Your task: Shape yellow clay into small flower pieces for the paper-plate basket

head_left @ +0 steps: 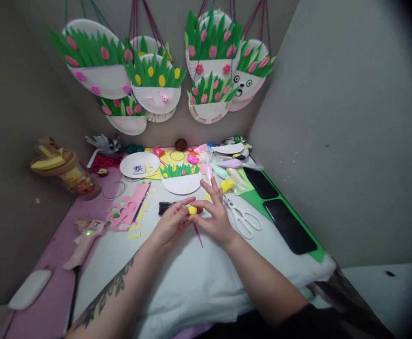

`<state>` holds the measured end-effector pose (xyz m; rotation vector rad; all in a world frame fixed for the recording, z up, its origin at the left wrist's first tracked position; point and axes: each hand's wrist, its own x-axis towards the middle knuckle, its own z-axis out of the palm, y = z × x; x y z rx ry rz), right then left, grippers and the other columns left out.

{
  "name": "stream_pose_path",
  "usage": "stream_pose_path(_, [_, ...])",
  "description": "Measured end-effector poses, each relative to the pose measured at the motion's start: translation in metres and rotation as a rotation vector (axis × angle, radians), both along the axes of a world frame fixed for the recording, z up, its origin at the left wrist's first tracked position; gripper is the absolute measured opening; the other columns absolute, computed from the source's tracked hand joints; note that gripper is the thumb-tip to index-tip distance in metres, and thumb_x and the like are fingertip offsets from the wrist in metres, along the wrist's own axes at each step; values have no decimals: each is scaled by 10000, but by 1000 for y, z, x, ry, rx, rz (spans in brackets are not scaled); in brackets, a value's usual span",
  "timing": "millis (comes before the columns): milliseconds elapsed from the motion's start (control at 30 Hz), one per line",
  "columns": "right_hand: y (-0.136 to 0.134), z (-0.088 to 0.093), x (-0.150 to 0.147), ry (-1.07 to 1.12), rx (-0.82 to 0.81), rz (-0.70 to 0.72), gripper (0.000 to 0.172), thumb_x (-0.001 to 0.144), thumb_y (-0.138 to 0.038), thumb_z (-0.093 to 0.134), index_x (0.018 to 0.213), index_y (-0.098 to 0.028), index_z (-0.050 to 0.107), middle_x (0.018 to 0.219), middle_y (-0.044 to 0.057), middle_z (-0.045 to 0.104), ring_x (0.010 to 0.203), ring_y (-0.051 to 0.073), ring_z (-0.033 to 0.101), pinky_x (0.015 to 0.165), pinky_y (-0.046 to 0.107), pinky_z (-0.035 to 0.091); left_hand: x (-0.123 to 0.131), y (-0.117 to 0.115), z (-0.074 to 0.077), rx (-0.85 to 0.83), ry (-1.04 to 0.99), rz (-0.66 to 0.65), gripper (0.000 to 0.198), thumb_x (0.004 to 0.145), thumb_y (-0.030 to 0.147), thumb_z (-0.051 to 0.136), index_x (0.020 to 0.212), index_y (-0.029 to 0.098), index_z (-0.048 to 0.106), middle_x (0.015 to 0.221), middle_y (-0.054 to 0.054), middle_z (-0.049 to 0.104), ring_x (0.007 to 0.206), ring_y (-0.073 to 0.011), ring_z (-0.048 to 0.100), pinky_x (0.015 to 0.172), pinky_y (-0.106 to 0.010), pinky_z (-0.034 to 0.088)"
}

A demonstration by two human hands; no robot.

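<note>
My left hand (173, 220) is closed at the fingertips on a small yellow lump (192, 210) that looks like modelling clay. From the other side, the thumb and index finger of my right hand (214, 214) pinch the same lump, while its other fingers stick up and apart. A thin magenta stick (198, 235) lies on the white cloth just below. Behind the hands is a half paper plate (181, 184) with green paper grass and small flowers. A black packet (165, 208) sits by my left fingers. White scissors (244, 219) lie right of my right hand.
Two dark phones (290, 226) rest on a green sheet at the right. A pink glue gun (87, 242) with a lit green light and pink paper scraps (130, 207) lie left. Bagged coloured clay (231, 163) is at the back. Decorated plates (156, 89) hang above.
</note>
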<state>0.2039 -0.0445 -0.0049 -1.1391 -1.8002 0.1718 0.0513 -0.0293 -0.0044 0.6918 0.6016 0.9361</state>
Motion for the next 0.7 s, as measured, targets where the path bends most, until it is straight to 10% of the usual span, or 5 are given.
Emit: stream_pose_path(700, [1,-1,2,-1,8,-4,293,701,-428,713,920,-239,667,1390,88,425,1383,323,231,1110,548,152,1,3,1,19,54,-52,411,759,332,697,1112,133,627,938,-109,710,892,-184,660,770,-251,486])
